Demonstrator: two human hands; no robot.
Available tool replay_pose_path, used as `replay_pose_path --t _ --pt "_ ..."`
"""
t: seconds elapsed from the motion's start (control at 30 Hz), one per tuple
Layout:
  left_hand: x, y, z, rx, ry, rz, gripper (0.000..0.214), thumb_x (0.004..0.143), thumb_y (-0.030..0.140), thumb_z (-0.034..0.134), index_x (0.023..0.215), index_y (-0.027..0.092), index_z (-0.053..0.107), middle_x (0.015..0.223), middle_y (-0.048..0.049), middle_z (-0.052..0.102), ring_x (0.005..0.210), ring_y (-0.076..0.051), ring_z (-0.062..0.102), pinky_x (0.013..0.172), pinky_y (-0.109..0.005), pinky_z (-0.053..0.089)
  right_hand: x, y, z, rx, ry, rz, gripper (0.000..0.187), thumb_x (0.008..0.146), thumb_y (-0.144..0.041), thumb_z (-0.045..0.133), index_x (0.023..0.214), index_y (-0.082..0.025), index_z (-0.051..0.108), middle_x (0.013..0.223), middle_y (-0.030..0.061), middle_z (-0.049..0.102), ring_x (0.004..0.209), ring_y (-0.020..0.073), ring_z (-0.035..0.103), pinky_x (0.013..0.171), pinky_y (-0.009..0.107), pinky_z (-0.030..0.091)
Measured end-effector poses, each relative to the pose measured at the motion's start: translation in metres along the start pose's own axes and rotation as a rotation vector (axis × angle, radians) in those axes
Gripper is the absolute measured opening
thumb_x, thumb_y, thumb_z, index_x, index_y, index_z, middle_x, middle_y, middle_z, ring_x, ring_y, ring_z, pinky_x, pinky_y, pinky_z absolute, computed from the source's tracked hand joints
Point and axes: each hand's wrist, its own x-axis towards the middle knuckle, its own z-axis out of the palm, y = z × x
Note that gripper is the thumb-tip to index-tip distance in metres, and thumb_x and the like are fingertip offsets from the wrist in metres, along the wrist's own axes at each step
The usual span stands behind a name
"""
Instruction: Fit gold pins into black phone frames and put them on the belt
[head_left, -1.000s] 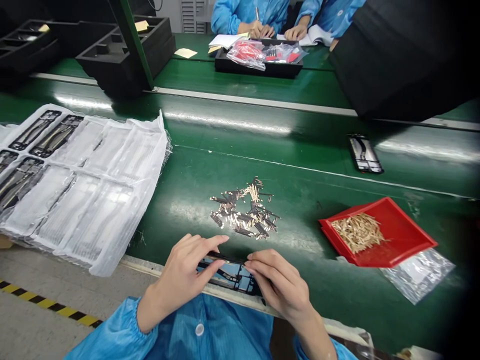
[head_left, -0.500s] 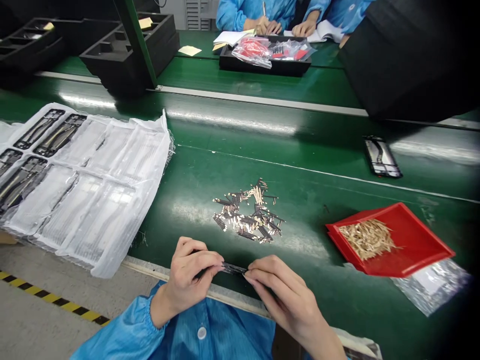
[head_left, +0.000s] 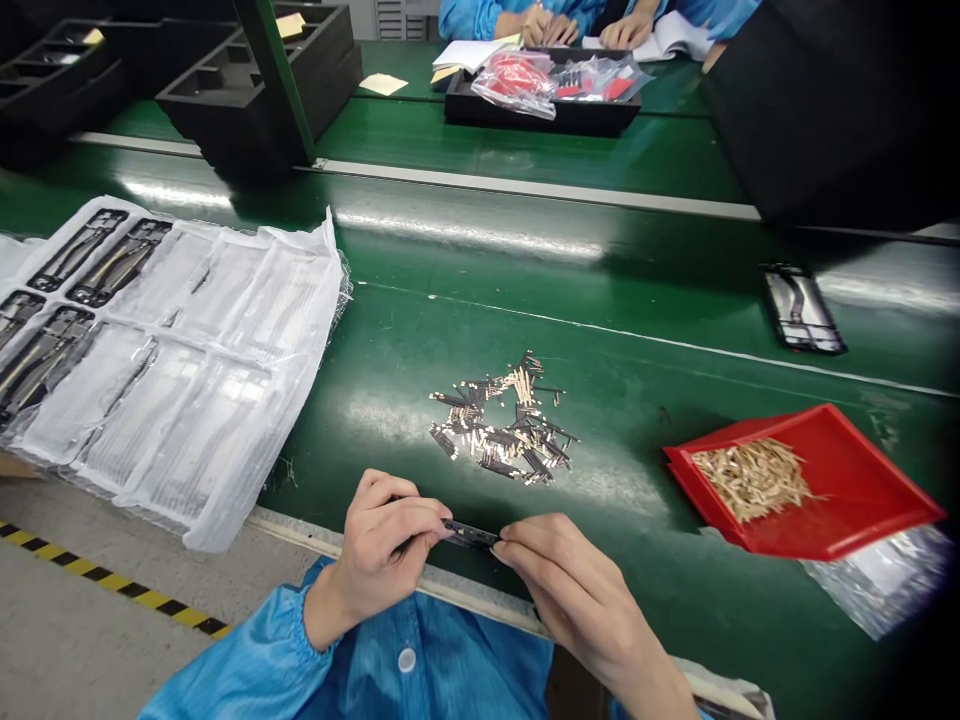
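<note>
A flat black phone frame [head_left: 472, 536] spans the gap between my two hands near the front edge of the green bench. My left hand [head_left: 394, 545] is closed on its left end, thumb below and fingers above. At the right end, my right hand [head_left: 574, 580] pinches it between thumb and fingertips. Both hands cover the ends, so only the middle shows. Just beyond lies a loose pile of small black and gold-coloured strips [head_left: 502, 425], apart from my hands.
Left, a white plastic tray [head_left: 217, 400] carries several black frames [head_left: 124, 262]. A red bin [head_left: 862, 480] with thin tan strips [head_left: 754, 478] sits right, near another phone frame [head_left: 802, 308]. Across the bench are a black tray [head_left: 540, 112] with bagged parts and co-workers' hands [head_left: 551, 25].
The black frame has tilted slightly, so more of its face shows between my hands. My grip stays the same, and the camera view has shifted a little.
</note>
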Motion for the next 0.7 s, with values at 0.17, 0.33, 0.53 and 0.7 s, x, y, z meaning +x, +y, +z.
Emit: replay_pose_path --t 0.17,0.33,0.53,0.7 --pt "-0.001 0.0 0.0 0.047 0.024 0.041 0.025 0.097 0.001 0.065 0.088 0.024 0.064 0.095 0.0044 0.086 0.076 -0.016 0.07 0.077 -0.039 0.045 0.005 -0.006 0.007 0.042 0.097 0.108 0.034 0.098 0.003 0.062 0.122 -0.021 0.07 0.103 0.0105 0.074 0.089 0.023 0.072 0.073 0.037 0.062" --pt "-0.003 0.004 0.0 0.06 0.044 0.081 0.029 0.102 0.008 0.068 0.076 0.02 0.062 0.096 0.0034 0.087 0.075 -0.016 0.069 0.078 -0.04 0.041 0.007 -0.018 0.012 0.16 0.163 0.262 0.023 0.098 -0.001 0.065 0.107 -0.022 0.069 0.094 0.0073 0.071 0.083 0.0214 0.07 0.07 0.035 0.06" --pt "-0.005 0.004 0.002 0.06 0.083 0.097 0.037 0.101 0.006 0.069 0.068 0.018 0.059 0.094 0.002 0.087 0.074 -0.015 0.068 0.078 -0.039 0.04 0.006 -0.016 0.012 0.172 0.146 0.261 0.025 0.098 0.002 0.065 0.108 -0.02 0.068 0.096 0.0076 0.07 0.085 0.0203 0.068 0.072 0.034 0.059" --pt "-0.007 0.003 0.002 0.058 0.065 0.084 0.035 0.1 0.004 0.068 0.07 0.018 0.059 0.094 0.0023 0.086 0.076 -0.015 0.067 0.079 -0.039 0.041 0.008 -0.017 0.008 0.134 0.115 0.204 0.026 0.098 0.004 0.064 0.11 -0.019 0.068 0.097 0.0077 0.069 0.087 0.0195 0.068 0.074 0.033 0.058"
